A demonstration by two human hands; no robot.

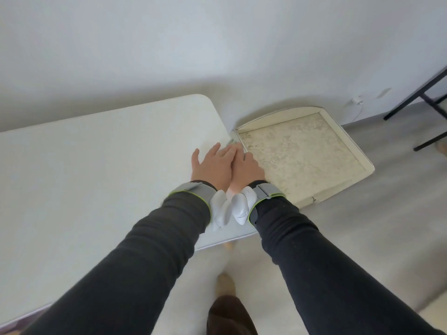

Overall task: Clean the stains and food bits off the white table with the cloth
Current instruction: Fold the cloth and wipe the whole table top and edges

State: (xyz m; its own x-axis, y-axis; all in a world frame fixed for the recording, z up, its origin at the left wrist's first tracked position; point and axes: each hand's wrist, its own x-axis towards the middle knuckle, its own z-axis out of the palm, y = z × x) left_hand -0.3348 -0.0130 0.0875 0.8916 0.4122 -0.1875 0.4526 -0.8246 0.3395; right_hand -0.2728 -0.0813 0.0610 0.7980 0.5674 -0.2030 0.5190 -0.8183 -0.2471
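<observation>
While both hands met at the right-hand edge of the tabletop (96, 165), the picture was of a job close to its end. The left hand (212, 165) lay flat, fingers spread and pressed palm-down near the far corner. The right hand (246, 169) sat hard against it, knuckles up, reaching just past the edge; whether it gripped anything could not be told, its fingers being hidden. And the cloth? Only a small greenish-grey scrap (231, 142) peeked out beyond the fingertips at the edge, possibly the cloth, too little of it showing to be sure. The white surface looked clean across its whole visible spread, no stains, no crumbs that could be made out. Just beside the edge, lower down, lay a cream tray-like panel (338, 189) with a mottled, speckled inside. By my reading, the bits were being swept off this last edge, perhaps toward that panel. What seemed left: finishing this corner and checking the near-left portion, partly hidden by the dark sleeves (169, 238).
</observation>
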